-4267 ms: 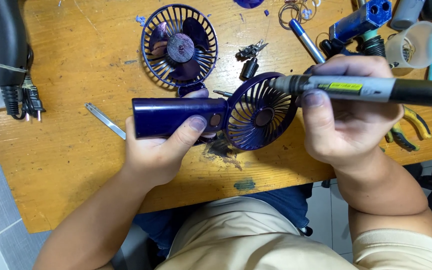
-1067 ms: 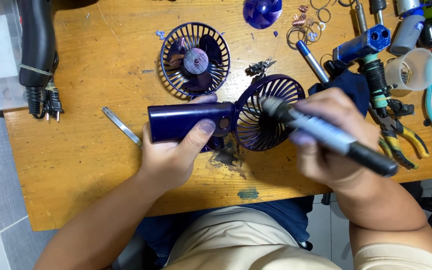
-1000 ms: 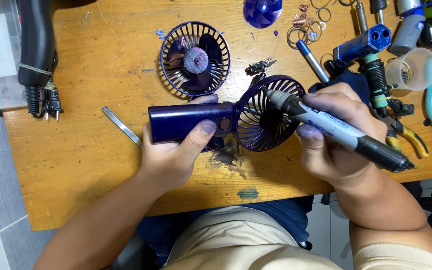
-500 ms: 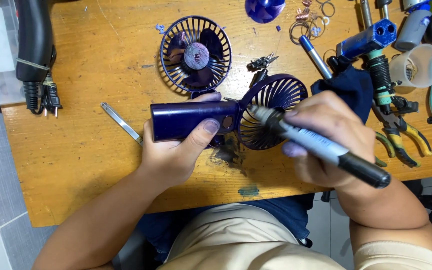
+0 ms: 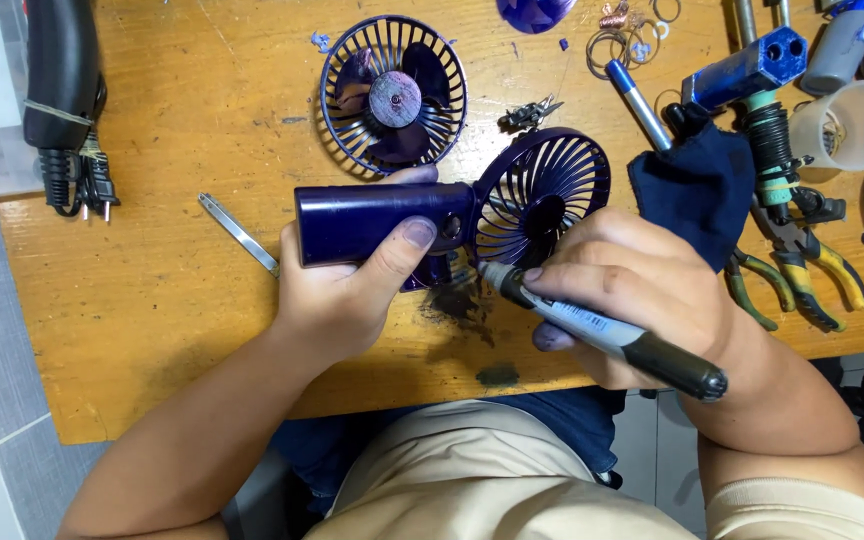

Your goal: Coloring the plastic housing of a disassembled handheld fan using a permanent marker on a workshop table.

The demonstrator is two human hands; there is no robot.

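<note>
A dark blue handheld fan (image 5: 452, 215) lies flat on the wooden table (image 5: 152, 320), round head to the right. My left hand (image 5: 347, 290) grips its handle, thumb pressed on the top side. My right hand (image 5: 632, 295) holds a grey and black pen-shaped tool (image 5: 602, 330) like a pencil. The tool's tip sits at the lower left rim of the fan head, by the neck. A loose blue fan grille with blades (image 5: 394, 95) lies on the table just beyond the handle.
A black appliance with a bundled cord (image 5: 67, 95) lies at the far left. A thin metal strip (image 5: 239, 234) rests left of my left hand. At the right lie a dark blue cloth (image 5: 697, 185), pliers (image 5: 802, 260), a blue tool (image 5: 747, 70), a translucent cup (image 5: 842, 125) and wire rings (image 5: 632, 30).
My right hand has turned the pen-shaped tool from lying across the fan head to a slanted grip and drawn its tip down to the lower left rim. My left hand has kept the handle.
</note>
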